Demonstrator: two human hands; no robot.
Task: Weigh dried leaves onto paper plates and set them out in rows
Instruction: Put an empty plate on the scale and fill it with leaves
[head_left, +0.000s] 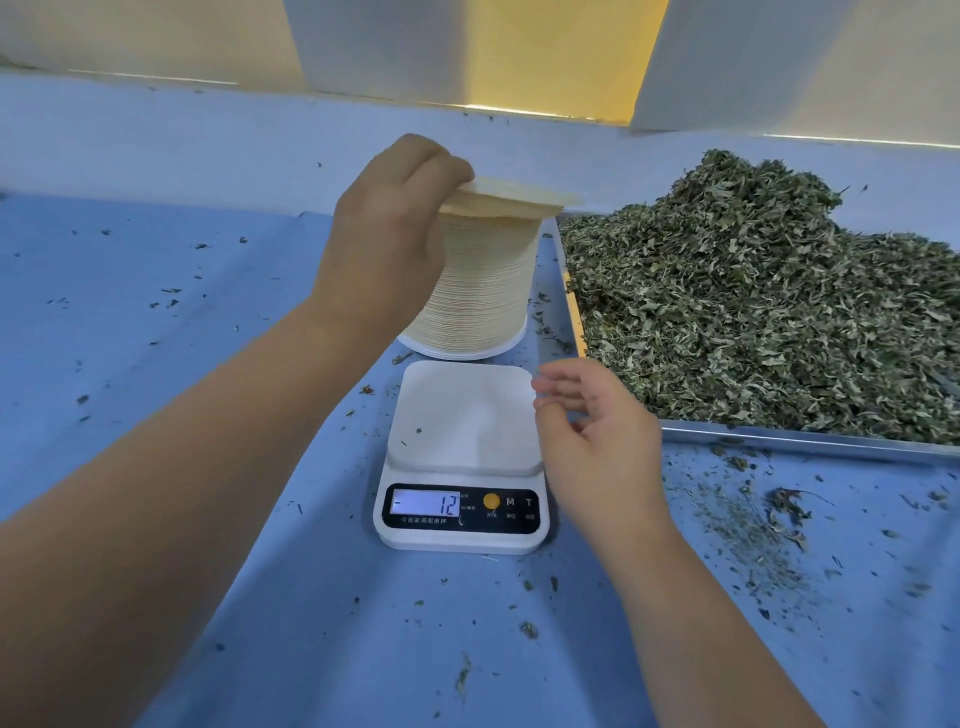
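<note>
Pinching the top paper plate by its left rim, the left hand tips it up off the stack of paper plates, which stands toward the far edge of the blue-covered table, just behind the kitchen scale. The right hand hovers beside the scale's right edge, fingers loosely curled and apart, holding nothing. The scale's platform carries no plate, only a few leaf flecks, and its display shows a minus sign and 12, a reading I judge would come back near zero once a plate sits there. Dried leaves lie heaped in a metal tray along the table's right side, close beside stack and scale, with leaf crumbs scattered on the cloth in front of it. No filled plates or rows show in view, so this portion looks barely begun: the plate is not yet on the scale, and the leaves remain to be added, weighed and set out.
</note>
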